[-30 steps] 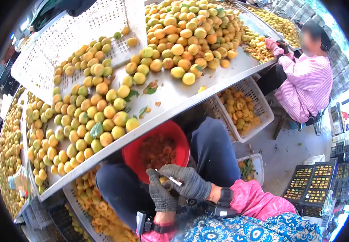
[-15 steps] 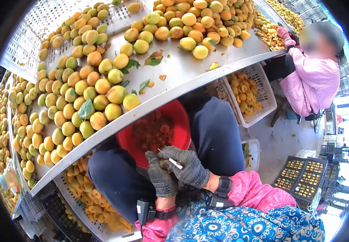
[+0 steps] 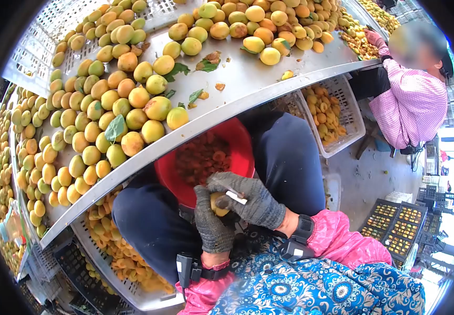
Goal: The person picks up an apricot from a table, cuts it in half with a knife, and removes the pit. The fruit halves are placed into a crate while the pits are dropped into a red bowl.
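Both hands wear grey knit gloves and meet above my lap. My left hand [image 3: 211,223] is closed around a yellow apricot [image 3: 218,206], partly hidden between the gloves. Gripped in my right hand [image 3: 256,200] is a small knife [image 3: 236,197] with a white handle; its thin blade lies close above the apricot. Just beyond the hands, a red basin [image 3: 245,152] sits between my knees with a heap of brownish-orange fruit pieces [image 3: 200,160] in it.
A metal-edged table [image 3: 253,94] bears many whole apricots [image 3: 127,107] and a few leaves. White crates of opened apricots stand at lower left [image 3: 148,302] and under the table [image 3: 361,118]. A co-worker [image 3: 408,100] sits at right, near black trays [image 3: 392,228].
The apricot now shows in my left hand, and my right hand with the knife has turned and come over it. The view has shifted slightly.
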Action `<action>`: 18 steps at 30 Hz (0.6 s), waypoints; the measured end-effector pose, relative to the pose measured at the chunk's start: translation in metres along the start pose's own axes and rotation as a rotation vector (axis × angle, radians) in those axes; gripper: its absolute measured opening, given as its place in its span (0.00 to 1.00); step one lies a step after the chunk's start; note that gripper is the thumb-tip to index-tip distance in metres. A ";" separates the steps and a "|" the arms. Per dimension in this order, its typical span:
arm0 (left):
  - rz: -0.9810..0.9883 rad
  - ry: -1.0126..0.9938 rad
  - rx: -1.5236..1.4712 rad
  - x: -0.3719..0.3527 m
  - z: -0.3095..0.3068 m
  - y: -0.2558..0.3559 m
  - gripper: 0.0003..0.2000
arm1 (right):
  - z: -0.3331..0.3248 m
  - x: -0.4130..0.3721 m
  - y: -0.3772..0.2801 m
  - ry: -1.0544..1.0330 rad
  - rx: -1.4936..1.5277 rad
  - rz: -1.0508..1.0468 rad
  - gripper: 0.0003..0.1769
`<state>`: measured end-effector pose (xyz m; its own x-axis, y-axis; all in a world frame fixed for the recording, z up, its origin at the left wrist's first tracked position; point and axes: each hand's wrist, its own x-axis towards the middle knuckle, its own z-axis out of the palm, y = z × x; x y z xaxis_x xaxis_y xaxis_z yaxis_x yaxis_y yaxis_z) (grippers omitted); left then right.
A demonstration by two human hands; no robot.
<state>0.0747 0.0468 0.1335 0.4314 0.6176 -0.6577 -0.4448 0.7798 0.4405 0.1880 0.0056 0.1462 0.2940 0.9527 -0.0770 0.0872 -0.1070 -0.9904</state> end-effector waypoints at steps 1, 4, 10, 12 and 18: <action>-0.009 -0.011 0.025 -0.003 -0.001 0.000 0.21 | -0.003 -0.001 -0.002 0.010 0.042 -0.013 0.16; 0.053 -0.221 0.106 -0.007 -0.001 0.002 0.14 | -0.020 -0.002 -0.015 0.192 0.346 -0.027 0.13; 0.290 -0.244 0.412 -0.024 0.011 -0.008 0.12 | -0.040 0.004 -0.070 0.399 0.517 0.090 0.28; 0.055 -0.190 0.010 -0.027 0.015 -0.011 0.09 | -0.039 0.006 -0.078 0.446 0.618 0.164 0.23; 0.804 -0.149 1.058 -0.043 0.031 -0.024 0.10 | -0.029 -0.001 -0.068 0.552 0.742 0.237 0.16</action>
<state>0.0912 0.0042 0.1704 0.4493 0.8920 0.0489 0.1752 -0.1416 0.9743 0.2093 0.0040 0.2170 0.6508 0.6405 -0.4078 -0.6023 0.1084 -0.7909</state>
